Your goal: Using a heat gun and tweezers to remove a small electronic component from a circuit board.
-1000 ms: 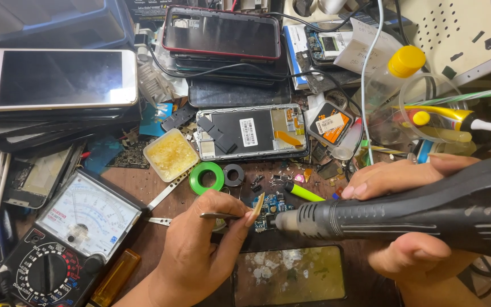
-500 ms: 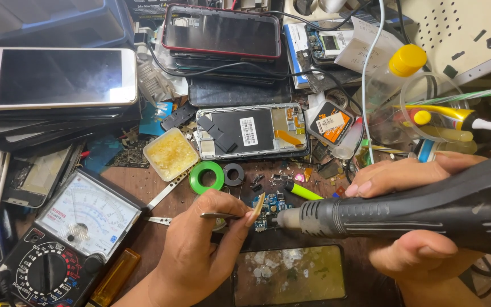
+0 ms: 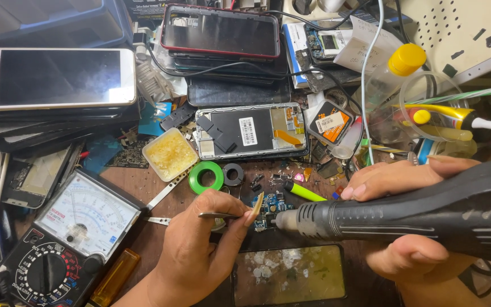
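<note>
Nothing has shifted: your left hand (image 3: 191,258) still pinches the tweezers (image 3: 218,215) on the small circuit board (image 3: 268,206), while your right hand (image 3: 407,227), at its three o'clock, stays wrapped around the hot-air wand (image 3: 427,210).

Your way to small circuit board (image 3: 268,207) tight: green tape ring (image 3: 206,177), black ring (image 3: 233,174) just behind; multimeter (image 3: 63,239) blocks left; phone under board (image 3: 291,276) fills near side. Bare bench (image 3: 154,233) strip beside left hand (image 3: 194,256) passable.

Small blue circuit board (image 3: 268,206), apparently flat
</note>
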